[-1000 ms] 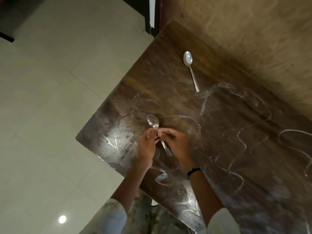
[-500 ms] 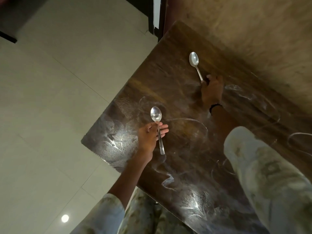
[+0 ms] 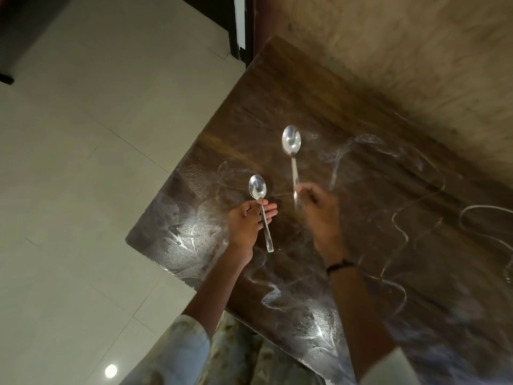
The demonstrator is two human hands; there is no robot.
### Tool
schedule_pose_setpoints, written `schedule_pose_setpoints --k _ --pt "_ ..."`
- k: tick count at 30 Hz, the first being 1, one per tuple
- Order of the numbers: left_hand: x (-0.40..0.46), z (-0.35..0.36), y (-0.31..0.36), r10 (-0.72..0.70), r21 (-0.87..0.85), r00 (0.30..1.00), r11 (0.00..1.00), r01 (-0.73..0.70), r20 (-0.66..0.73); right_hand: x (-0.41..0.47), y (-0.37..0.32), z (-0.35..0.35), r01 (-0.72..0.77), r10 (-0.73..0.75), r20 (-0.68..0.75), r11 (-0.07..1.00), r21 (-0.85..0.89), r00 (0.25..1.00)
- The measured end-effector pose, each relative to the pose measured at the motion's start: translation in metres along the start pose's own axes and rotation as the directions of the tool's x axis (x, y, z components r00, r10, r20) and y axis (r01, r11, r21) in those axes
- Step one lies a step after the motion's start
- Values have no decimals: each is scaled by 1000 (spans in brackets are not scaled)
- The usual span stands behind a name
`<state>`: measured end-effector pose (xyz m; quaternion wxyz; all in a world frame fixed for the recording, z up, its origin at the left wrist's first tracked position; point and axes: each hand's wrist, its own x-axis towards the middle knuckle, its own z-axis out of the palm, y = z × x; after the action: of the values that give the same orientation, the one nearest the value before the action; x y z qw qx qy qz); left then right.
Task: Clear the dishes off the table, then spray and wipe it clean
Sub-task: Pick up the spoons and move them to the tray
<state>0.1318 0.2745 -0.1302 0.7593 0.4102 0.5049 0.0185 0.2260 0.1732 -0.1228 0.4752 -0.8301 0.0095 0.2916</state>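
Two spoons are up off the table (image 3: pixel 388 168), one in each hand. Left hand (image 3: pixel 245 225), centre of the frame: the smaller spoon (image 3: pixel 261 207) lies across it, thumb pressing the neck just under the bowl, the other fingers (image 3: pixel 269 211) stretched out almost straight beneath the handle. The bowl points toward the top of the frame and the handle end pokes out past the heel of the hand.

Right hand (image 3: pixel 319 212), just right of centre, is a touch blurred; its fingers curl round the lower handle of the larger spoon (image 3: pixel 292 151), which stands with its bowl toward the top of the frame, above the smaller one. A dark band (image 3: pixel 340 265) sits on that wrist.

The dark wood-grain table runs diagonally from upper centre to lower right, streaked all over with pale squiggles and smears (image 3: pixel 399 232). Pale floor tiles (image 3: pixel 83 162) fill the left side, a beige wall (image 3: pixel 416 51) the upper right. Light patterned sleeves (image 3: pixel 177 354) show along the bottom edge.
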Motion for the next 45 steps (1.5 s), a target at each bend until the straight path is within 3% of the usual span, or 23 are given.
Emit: schedule_pose_setpoints --k 5,15,27,35,45 --pt "-8 9 -1 -3 18 1000 1000 4 -5 -68 13 9 -27 26 23 997 76 999" --pt "-29 29 -8 14 -55 998 998 -11 53 -82 27 2 -75 84 -64 988 135 994" --pt "-71 54 -40 63 11 981 998 -66 186 -115 57 -45 31 -17 -96 989 145 995" --pt "-128 100 -90 49 136 959 987 -89 278 -166 98 -111 118 -89 -191 982 145 978" --pt "-245 184 -213 -10 234 935 969 -79 356 -272 189 -231 16 61 -333 975 223 941"
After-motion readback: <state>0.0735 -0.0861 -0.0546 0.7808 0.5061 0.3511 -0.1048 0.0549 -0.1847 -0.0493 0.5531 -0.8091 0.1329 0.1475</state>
